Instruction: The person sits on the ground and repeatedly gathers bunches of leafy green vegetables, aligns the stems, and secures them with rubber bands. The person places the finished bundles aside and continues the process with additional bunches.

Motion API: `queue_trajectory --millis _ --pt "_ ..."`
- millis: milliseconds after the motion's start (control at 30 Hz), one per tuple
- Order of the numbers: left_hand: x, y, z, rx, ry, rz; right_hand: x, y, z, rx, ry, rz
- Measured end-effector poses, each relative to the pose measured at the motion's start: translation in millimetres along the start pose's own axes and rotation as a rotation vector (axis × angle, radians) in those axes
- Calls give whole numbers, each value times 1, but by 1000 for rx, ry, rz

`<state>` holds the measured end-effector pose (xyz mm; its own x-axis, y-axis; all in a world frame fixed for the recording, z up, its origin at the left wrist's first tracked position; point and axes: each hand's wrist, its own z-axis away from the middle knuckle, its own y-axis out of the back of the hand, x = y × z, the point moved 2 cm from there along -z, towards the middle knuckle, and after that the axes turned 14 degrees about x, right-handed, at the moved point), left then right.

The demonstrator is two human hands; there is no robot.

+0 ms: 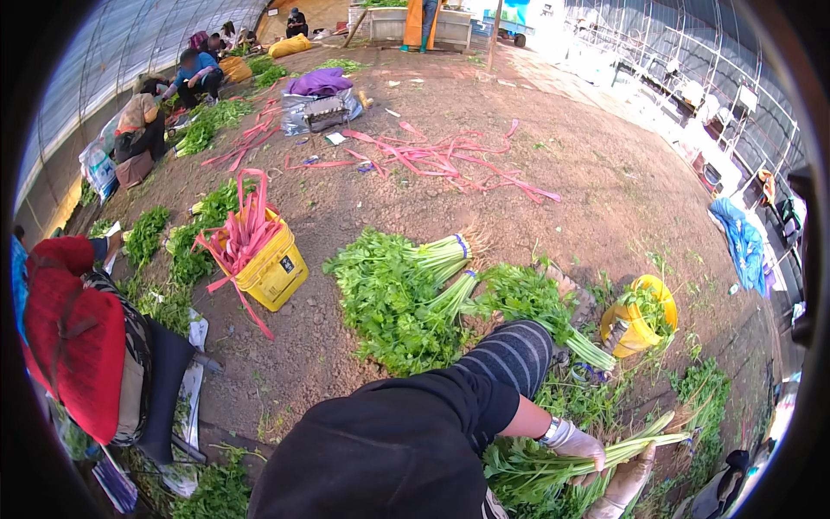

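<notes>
My left hand [577,447], in a pale glove with a watch at the wrist, is closed around long green celery stalks [642,438]. My right hand [626,483], gloved and soiled, lies against the same stalks at the lower right; its grip is partly hidden. Their roots point right and their leaves [519,464] spread left, under my forearm. Beyond my bent knee lies a loose bunch of celery [528,295], its stalks towards the right. Farther left are celery bunches [395,292] bound with blue-purple ties near the roots.
A yellow bucket [668,311] holding leaves stands right. Another yellow bucket [275,282], stuffed with pink straps, stands left. More pink straps [441,156] lie on the soil ahead. A person in red [78,337] sits close on my left; others crouch farther back along the plastic wall [149,45].
</notes>
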<state>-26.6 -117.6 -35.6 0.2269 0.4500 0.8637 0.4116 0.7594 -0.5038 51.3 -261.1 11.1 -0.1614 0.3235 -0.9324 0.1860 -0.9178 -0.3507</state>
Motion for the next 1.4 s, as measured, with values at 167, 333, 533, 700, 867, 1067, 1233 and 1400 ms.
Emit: queue_trajectory --millis 167,333,533,700,867,1067,1233,1400 --pt "8 -15 10 79 17 -1 -21 8 14 -4 27 112" --pt "23 -24 25 92 -20 -84 -19 21 13 -70 32 159" --pt "27 -23 36 139 3 -60 -14 9 21 -113 58 196" --pt "25 -31 24 81 62 -153 -26 7 53 40 188 195" --pt "15 5 19 318 20 -129 9 3 19 189 22 105" --pt "2 2 5 401 36 -62 0 14 33 153 25 -65" --pt "1 6 6 441 177 -45 2 30 33 231 42 -105" --pt "-5 8 6 279 173 -211 -4 29 32 296 73 -160"
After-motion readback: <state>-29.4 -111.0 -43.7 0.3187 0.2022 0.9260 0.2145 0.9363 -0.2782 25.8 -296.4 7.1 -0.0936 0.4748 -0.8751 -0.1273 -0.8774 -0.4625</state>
